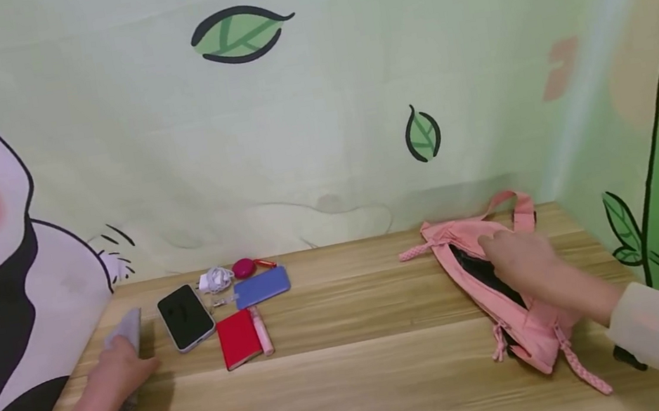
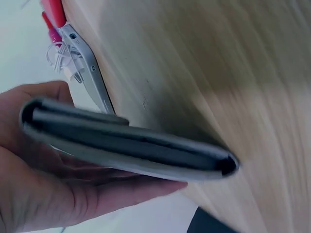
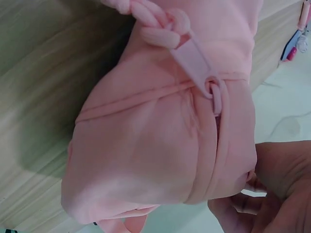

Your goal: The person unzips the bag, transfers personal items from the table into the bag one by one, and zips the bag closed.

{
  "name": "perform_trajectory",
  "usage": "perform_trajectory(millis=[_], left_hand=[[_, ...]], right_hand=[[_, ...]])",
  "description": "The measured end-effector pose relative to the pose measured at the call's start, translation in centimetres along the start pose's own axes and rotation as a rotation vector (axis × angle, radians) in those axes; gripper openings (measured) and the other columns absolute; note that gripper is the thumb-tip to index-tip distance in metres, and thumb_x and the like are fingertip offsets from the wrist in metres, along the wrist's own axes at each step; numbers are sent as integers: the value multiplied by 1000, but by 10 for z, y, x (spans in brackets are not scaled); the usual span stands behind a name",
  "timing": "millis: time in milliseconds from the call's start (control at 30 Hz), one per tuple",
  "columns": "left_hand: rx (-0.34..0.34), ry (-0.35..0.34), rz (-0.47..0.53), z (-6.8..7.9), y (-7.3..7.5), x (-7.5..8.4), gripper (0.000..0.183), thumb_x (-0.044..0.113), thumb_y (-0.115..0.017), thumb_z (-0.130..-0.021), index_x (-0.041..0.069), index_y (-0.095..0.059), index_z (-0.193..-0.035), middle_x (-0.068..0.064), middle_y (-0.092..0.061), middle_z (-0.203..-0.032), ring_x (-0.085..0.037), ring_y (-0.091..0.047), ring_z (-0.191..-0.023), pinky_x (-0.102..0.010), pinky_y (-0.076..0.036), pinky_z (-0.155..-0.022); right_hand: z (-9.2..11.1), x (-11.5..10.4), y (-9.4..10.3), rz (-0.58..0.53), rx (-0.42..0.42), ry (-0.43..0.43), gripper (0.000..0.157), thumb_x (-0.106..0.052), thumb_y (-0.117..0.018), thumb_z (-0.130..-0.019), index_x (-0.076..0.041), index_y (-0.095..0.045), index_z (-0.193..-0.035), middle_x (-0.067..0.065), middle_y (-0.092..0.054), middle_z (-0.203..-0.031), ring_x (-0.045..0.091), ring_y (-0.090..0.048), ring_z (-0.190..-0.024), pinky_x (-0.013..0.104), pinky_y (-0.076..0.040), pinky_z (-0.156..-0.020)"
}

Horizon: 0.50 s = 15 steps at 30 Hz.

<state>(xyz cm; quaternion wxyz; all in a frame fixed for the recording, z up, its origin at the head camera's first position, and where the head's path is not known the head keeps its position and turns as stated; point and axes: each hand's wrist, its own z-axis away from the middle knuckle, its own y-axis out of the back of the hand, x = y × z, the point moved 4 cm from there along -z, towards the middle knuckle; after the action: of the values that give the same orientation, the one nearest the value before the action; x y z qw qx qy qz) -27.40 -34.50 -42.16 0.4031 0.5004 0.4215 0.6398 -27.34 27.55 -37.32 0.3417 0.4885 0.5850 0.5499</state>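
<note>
At the left side of the table, my left hand point(image 1: 116, 369) grips a flat grey wallet-like case point(image 1: 127, 328), fingers on one side and thumb on the other. The left wrist view shows the grey case point(image 2: 141, 150) edge-on, with its folded layers and a dark gap between them. On the right lies a pink bag point(image 1: 540, 330) with its long zipped opening parted, showing a dark inside. My right hand point(image 1: 519, 259) pinches the bag's upper edge beside that opening. In the right wrist view, the fingers point(image 3: 272, 204) partly disappear behind the pink fabric.
Left of centre lie a smartphone point(image 1: 186, 318), white charger with cable point(image 1: 216, 280), round magenta case point(image 1: 244, 268), small red-orange tube point(image 1: 265, 263), blue card-like item point(image 1: 261, 287), red notebook point(image 1: 239, 340) and pink tube point(image 1: 261, 331). A printed cloth point(image 1: 327, 106) hangs behind the table.
</note>
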Motion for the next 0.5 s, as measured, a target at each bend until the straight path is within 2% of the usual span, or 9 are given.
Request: perform_trajectory(millis=[67, 200, 300, 400, 500], left_hand=[[25, -12, -18, 2, 3, -1, 64, 27, -63, -81, -21, -37, -115, -34, -46, -101, -41, -49, -82, -53, -42, -64], [86, -16, -88, 7, 13, -2, 34, 16, -62, -77, -11, -55, -97, -24, -53, -85, -34, -50, -68, -45, -40, -53], [161, -4, -112, 11, 19, -1, 23, 11, -57, -77, -8, -56, -90, -26, -56, -79, -39, -53, -64, -47, -39, -48], [256, -22, -108, 19, 22, 5, 19, 10, -53, -82, -7, -52, -92, -27, -56, -77, -43, -53, -60, -48, -36, -42], [357, -106, -112, 31, 26, 24, 16, 9, -53, -83, -4, -48, -93, -23, -56, -73, -39, -51, -53, -45, -32, -38]], right_hand=[[1, -1, 1, 38, 51, 19, 7, -2, -63, -86, -5, -56, -85, 9, -50, -68, 24, -49, -50, 39, -40, -36], [2, -2, 3, 100, 168, 28, 11, 3, -59, -87, -3, -52, -80, 12, -46, -66, 26, -44, -45, 39, -38, -34], [4, -3, 4, 114, 208, 12, 12, 3, -59, -86, -2, -51, -80, 14, -47, -66, 26, -43, -44, 39, -36, -33], [6, -3, 5, 74, 172, -10, 11, 1, -59, -86, -4, -52, -79, 12, -48, -64, 24, -43, -46, 37, -35, -34], [7, 0, 7, -53, 63, -33, 14, -3, -61, -84, -7, -51, -74, 5, -44, -61, 18, -40, -48, 32, -31, -38]])
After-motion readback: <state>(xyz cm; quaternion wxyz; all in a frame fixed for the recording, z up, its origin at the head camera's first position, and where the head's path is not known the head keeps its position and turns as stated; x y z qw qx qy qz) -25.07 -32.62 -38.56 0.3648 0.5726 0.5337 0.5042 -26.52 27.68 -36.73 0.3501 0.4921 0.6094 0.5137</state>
